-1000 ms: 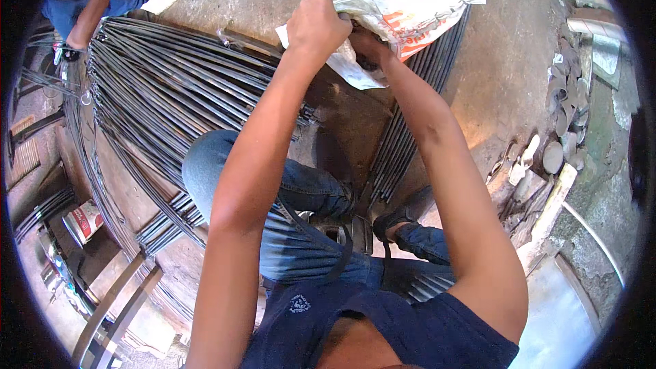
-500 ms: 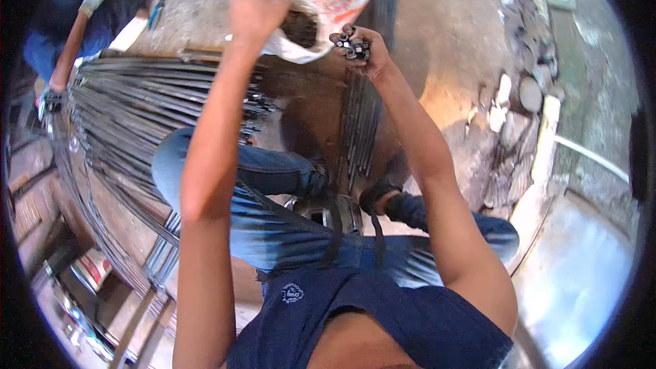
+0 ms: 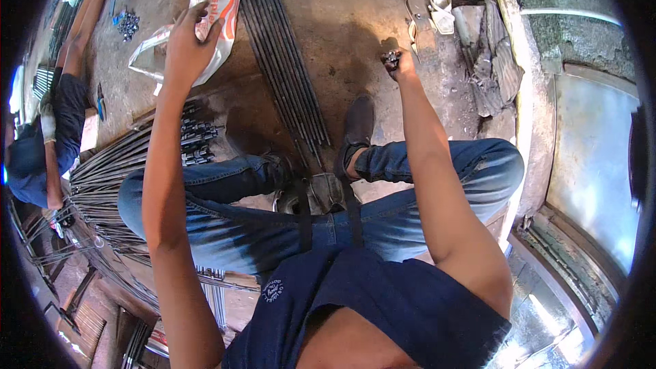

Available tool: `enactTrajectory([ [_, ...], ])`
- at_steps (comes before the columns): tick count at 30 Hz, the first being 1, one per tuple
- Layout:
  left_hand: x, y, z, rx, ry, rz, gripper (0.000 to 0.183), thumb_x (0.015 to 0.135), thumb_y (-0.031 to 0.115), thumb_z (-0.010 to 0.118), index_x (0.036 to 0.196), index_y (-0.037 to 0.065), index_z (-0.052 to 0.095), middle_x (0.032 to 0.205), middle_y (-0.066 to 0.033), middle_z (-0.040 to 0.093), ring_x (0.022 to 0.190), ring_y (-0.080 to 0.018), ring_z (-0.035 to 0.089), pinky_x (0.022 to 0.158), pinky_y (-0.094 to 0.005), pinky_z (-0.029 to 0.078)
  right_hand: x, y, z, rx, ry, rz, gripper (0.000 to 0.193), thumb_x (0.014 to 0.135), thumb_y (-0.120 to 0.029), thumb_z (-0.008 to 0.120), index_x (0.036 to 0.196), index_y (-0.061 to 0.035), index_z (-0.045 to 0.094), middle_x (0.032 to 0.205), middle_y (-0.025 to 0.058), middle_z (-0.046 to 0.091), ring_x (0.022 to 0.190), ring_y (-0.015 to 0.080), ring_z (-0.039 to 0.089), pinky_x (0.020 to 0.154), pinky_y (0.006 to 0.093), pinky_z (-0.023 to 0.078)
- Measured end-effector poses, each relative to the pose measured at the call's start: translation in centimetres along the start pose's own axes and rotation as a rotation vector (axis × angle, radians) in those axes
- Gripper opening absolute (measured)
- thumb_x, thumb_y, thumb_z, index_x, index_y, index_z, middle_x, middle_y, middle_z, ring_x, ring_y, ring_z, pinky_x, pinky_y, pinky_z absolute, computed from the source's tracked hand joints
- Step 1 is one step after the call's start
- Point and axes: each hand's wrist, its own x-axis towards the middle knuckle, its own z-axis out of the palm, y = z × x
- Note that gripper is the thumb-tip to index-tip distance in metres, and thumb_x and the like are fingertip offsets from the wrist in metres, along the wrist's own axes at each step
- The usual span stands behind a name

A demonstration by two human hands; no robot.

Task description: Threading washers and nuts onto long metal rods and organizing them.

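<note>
My left hand [image 3: 190, 44] is over a white plastic sack [image 3: 222, 61] with orange print, its fingers apart and nothing visible in them. The hand partly covers the sack, whose mouth lies beside it. Farther right, above the floor, my right hand [image 3: 403, 65] is closed around several small dark metal nuts [image 3: 391, 59], bunched at its fingertips. Long dark steel rods [image 3: 280, 48] lie on the floor between my hands. Under my left forearm, a fanned stack of rods [image 3: 123, 164] has fittings on its near ends.
A co-worker [image 3: 58, 123] with a gloved hand sits at the far left. Small metal parts [image 3: 127, 24] lie heaped beyond the sack, and blue-handled pliers [image 3: 101, 104] lie nearer. Pale sandals [image 3: 441, 8] and crumpled dark sheeting [image 3: 488, 61] are on the right.
My right hand has moved right, away from the sack, still holding the nuts. My left hand stays by the sack. The view has shifted, showing more floor and the co-worker's side.
</note>
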Motion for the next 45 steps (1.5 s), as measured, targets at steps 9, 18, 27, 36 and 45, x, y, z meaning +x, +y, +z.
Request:
enactTrajectory([
  [9,1.7,3.1,1.3,-0.062,-0.143,0.124,0.038,0.082,0.016,0.066,0.115,-0.001,0.055,0.108,-0.0205,0.061,0.094,-0.0345,0.061,0.082,-0.0400,0.048,2.5,-5.7,0.3,0.199,0.065,-0.109,0.027,0.094,-0.018,0.040,0.103,0.0003,0.057,0.100,0.0213,0.061,0.088,0.0375,0.060,0.067,0.0403,0.059],
  [18,0.0,3.3,-2.4,-0.015,-0.364,0.079,0.038,0.083,0.018,0.065,0.115,0.000,0.055,0.100,-0.0189,0.062,0.089,-0.0320,0.062,0.079,-0.0389,0.048,-4.1,-5.9,2.8,0.332,0.025,-0.374,0.037,0.093,-0.027,0.034,0.118,0.0007,0.040,0.115,0.0210,0.053,0.100,0.0373,0.058,0.080,0.0515,0.054],
  [27,-2.8,-0.9,-9.8,-0.005,-0.438,0.039,0.039,0.086,0.024,0.063,0.116,0.000,0.056,0.103,-0.0201,0.063,0.093,-0.0350,0.061,0.083,-0.0395,0.047,-8.4,-1.1,14.3,-0.123,0.008,-0.423,0.032,0.094,-0.021,0.037,0.117,-0.0027,0.048,0.105,0.0169,0.061,0.093,0.0294,0.062,0.079,0.0389,0.052],
  [36,-6.6,-9.6,-11.7,0.254,-0.387,-0.236,0.031,0.084,0.012,0.058,0.113,0.002,0.060,0.103,-0.0248,0.061,0.098,-0.0408,0.058,0.085,-0.0438,0.046,-11.0,26.1,38.5,-0.933,-1.057,-0.211,0.028,0.085,-0.012,0.056,0.104,0.0069,0.062,0.104,0.0194,0.065,0.092,0.0239,0.066,0.082,0.0350,0.053],
  [45,-5.7,-8.0,-11.0,0.297,-0.408,-0.271,0.033,0.084,0.018,0.059,0.114,0.005,0.060,0.104,-0.0218,0.063,0.099,-0.0390,0.058,0.086,-0.0450,0.045,3.1,37.2,39.4,-2.182,-0.579,-1.625,0.058,0.086,-0.033,0.051,0.137,-0.0103,0.038,0.128,0.0196,0.053,0.119,0.0352,0.050,0.104,0.0448,0.035],
])
